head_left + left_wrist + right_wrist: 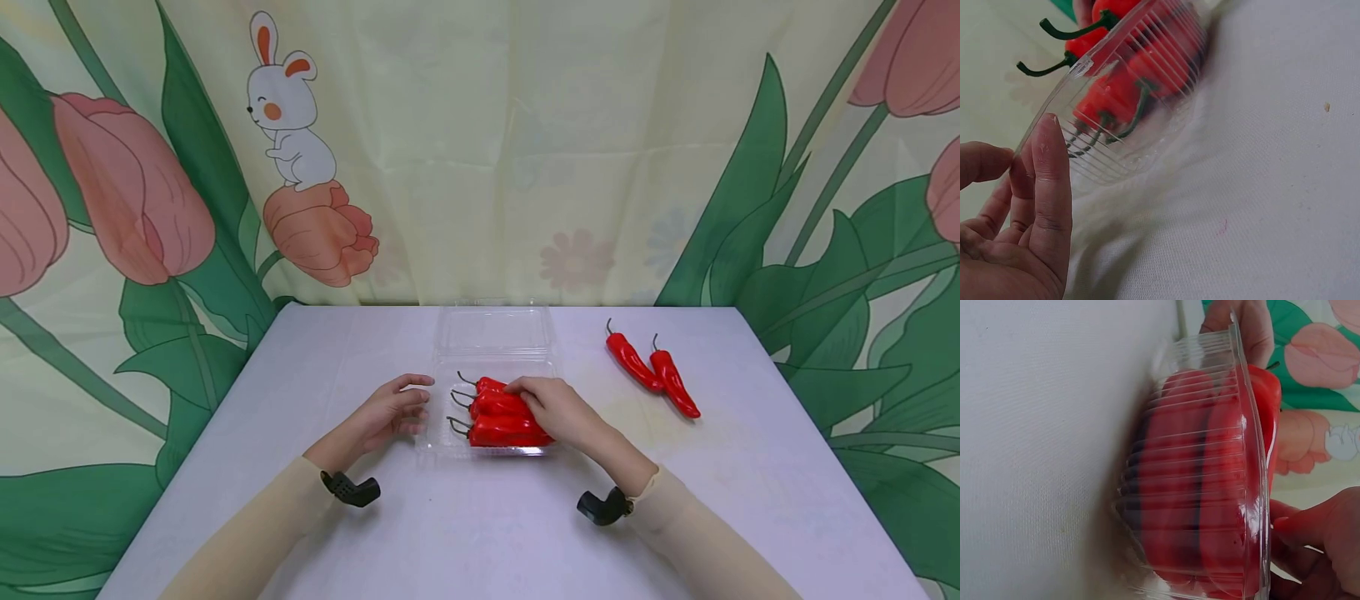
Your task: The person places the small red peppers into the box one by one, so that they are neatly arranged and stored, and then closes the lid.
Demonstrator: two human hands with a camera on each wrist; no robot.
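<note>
Several red peppers [501, 406] with green stems pointing left lie stacked in a clear plastic box [442, 442]. The left hand [392, 410] is at the box's left side; in the left wrist view, its thumb and fingers [1050, 169] pinch the thin rim [1047, 107]. From the right, the right hand [558, 408] reaches over the box and holds the blunt end of a pepper at the top of the stack. Through the ribbed wall in the right wrist view, lower peppers [1175, 475] show side by side. The right palm is hidden from the head camera.
Two more red peppers [632, 362] lie touching on the white table [750, 500], right of the box. Behind the box, its hinged clear lid [495, 331] lies folded back near the table's far edge. A printed curtain [465, 150] hangs behind the table.
</note>
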